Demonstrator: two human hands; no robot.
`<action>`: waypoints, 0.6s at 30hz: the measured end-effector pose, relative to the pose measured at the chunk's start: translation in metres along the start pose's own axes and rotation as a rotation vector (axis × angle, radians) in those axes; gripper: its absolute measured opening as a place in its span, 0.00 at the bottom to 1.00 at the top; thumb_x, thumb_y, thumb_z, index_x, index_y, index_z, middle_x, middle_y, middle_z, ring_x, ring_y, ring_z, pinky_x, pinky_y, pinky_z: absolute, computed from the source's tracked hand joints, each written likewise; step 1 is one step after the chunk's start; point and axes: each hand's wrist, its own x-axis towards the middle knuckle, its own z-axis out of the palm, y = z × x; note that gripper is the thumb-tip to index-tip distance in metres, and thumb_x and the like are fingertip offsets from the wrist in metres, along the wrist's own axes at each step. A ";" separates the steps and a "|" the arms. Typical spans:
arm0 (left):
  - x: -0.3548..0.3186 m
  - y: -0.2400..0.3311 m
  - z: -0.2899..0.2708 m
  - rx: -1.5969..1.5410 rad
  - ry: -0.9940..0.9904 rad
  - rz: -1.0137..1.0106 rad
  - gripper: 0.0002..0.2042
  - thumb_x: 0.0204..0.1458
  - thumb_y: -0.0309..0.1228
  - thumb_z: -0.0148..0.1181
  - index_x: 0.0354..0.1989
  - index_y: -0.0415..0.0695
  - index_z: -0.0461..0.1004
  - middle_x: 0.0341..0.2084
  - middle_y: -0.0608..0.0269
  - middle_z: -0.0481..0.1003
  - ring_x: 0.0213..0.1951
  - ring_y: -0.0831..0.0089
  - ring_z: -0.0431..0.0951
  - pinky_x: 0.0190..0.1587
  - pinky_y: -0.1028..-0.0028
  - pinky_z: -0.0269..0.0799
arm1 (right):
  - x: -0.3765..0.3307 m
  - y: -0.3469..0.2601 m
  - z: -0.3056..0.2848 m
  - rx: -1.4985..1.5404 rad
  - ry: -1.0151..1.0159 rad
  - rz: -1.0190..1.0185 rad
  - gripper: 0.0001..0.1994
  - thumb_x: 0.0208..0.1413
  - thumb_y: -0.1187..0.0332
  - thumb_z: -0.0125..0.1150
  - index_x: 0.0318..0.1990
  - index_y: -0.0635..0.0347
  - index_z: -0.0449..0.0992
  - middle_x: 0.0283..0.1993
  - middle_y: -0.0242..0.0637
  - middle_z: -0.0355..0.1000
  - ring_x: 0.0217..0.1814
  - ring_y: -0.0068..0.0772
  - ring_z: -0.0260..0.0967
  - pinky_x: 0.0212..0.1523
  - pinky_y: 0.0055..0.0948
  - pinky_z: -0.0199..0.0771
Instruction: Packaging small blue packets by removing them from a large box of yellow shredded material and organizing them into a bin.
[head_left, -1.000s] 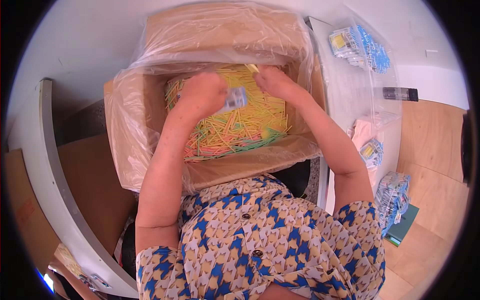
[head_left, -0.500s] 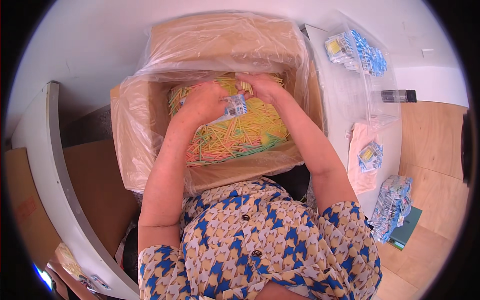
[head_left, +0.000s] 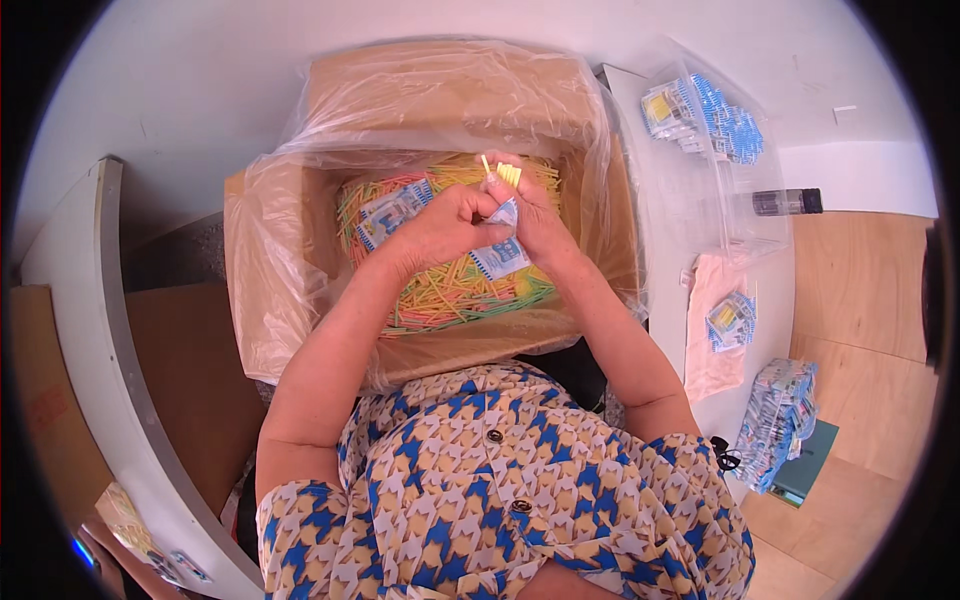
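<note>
Both arms angle inward from bent elbows. The left forearm (head_left: 335, 335) leads to the left hand (head_left: 447, 235), back upward, its fingers (head_left: 476, 202) bent in a pinch. The right forearm (head_left: 612, 335) brings the right hand (head_left: 532, 215), half-curled, close beside it (contact is unclear).

- A small bundle of thin yellow sticks (head_left: 509, 175) is held, ends up, in the right-hand fingers (head_left: 496, 187), one stick standing slightly apart.
- A blue-and-white printed plastic packet (head_left: 500, 259), partly hidden, hangs from the left-hand fingers (head_left: 492, 236).
- Matching blue-and-white packaging (head_left: 393, 212) lies flat, to the left, atop loose sticks.
- Those loose yellow, pink and green sticks (head_left: 440, 298) are heaped inside a plastic-lined brown cardboard box (head_left: 262, 270).
</note>
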 end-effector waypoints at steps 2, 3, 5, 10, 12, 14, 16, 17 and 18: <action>-0.001 -0.002 0.004 0.063 0.023 0.026 0.03 0.50 0.22 0.59 0.31 0.37 0.77 0.25 0.71 0.74 0.29 0.85 0.69 0.35 0.80 0.67 | 0.000 0.000 -0.005 -0.277 0.073 -0.078 0.20 0.61 0.60 0.50 0.55 0.60 0.61 0.34 0.32 0.69 0.39 0.23 0.67 0.45 0.23 0.67; -0.001 -0.005 0.006 0.021 0.037 0.086 0.03 0.50 0.22 0.59 0.32 0.37 0.77 0.25 0.71 0.74 0.30 0.85 0.69 0.35 0.80 0.67 | -0.003 -0.004 -0.004 -0.246 0.061 -0.082 0.21 0.60 0.60 0.51 0.57 0.60 0.59 0.38 0.34 0.68 0.43 0.23 0.66 0.46 0.23 0.66; -0.002 -0.007 0.009 -0.019 0.054 0.154 0.03 0.50 0.22 0.59 0.32 0.37 0.77 0.25 0.71 0.73 0.30 0.84 0.69 0.36 0.80 0.67 | -0.010 -0.018 -0.001 -0.220 0.046 -0.091 0.22 0.60 0.59 0.52 0.58 0.59 0.57 0.43 0.36 0.67 0.47 0.23 0.64 0.47 0.23 0.65; -0.008 -0.001 0.017 0.039 0.115 0.224 0.06 0.49 0.21 0.58 0.36 0.37 0.77 0.29 0.68 0.75 0.33 0.82 0.71 0.37 0.77 0.67 | -0.026 -0.043 0.006 0.179 0.002 0.065 0.25 0.54 0.58 0.60 0.56 0.58 0.60 0.40 0.38 0.67 0.44 0.24 0.64 0.46 0.27 0.66; -0.008 0.003 0.021 0.083 0.118 0.258 0.07 0.49 0.20 0.58 0.37 0.38 0.77 0.29 0.67 0.75 0.33 0.82 0.71 0.37 0.77 0.67 | -0.020 -0.021 -0.011 -0.077 0.047 -0.100 0.23 0.52 0.58 0.62 0.51 0.59 0.64 0.35 0.35 0.68 0.38 0.23 0.65 0.41 0.25 0.66; -0.009 0.002 0.021 0.122 0.130 0.286 0.09 0.48 0.20 0.58 0.38 0.39 0.77 0.30 0.66 0.76 0.33 0.81 0.72 0.38 0.77 0.68 | -0.021 -0.021 -0.017 -0.331 0.086 -0.256 0.21 0.50 0.57 0.63 0.46 0.60 0.68 0.30 0.33 0.68 0.32 0.23 0.66 0.36 0.24 0.67; -0.009 -0.005 0.018 0.190 0.131 0.332 0.10 0.48 0.19 0.58 0.39 0.39 0.76 0.31 0.65 0.76 0.34 0.80 0.73 0.38 0.78 0.68 | -0.027 -0.049 -0.007 -0.374 0.057 -0.059 0.14 0.51 0.64 0.64 0.41 0.59 0.70 0.32 0.28 0.67 0.34 0.17 0.63 0.35 0.20 0.65; -0.008 -0.003 0.021 0.194 0.124 0.332 0.10 0.48 0.19 0.58 0.39 0.39 0.76 0.31 0.65 0.76 0.34 0.80 0.73 0.38 0.78 0.68 | -0.027 -0.047 -0.008 -0.372 0.065 -0.061 0.14 0.51 0.64 0.64 0.41 0.59 0.70 0.32 0.28 0.67 0.34 0.17 0.63 0.35 0.20 0.65; -0.007 0.000 0.024 0.231 0.136 0.368 0.09 0.47 0.19 0.58 0.38 0.38 0.76 0.29 0.63 0.76 0.33 0.80 0.72 0.37 0.77 0.67 | -0.026 -0.043 -0.006 -0.405 0.149 -0.179 0.15 0.48 0.60 0.65 0.35 0.61 0.70 0.29 0.31 0.67 0.31 0.21 0.63 0.32 0.23 0.65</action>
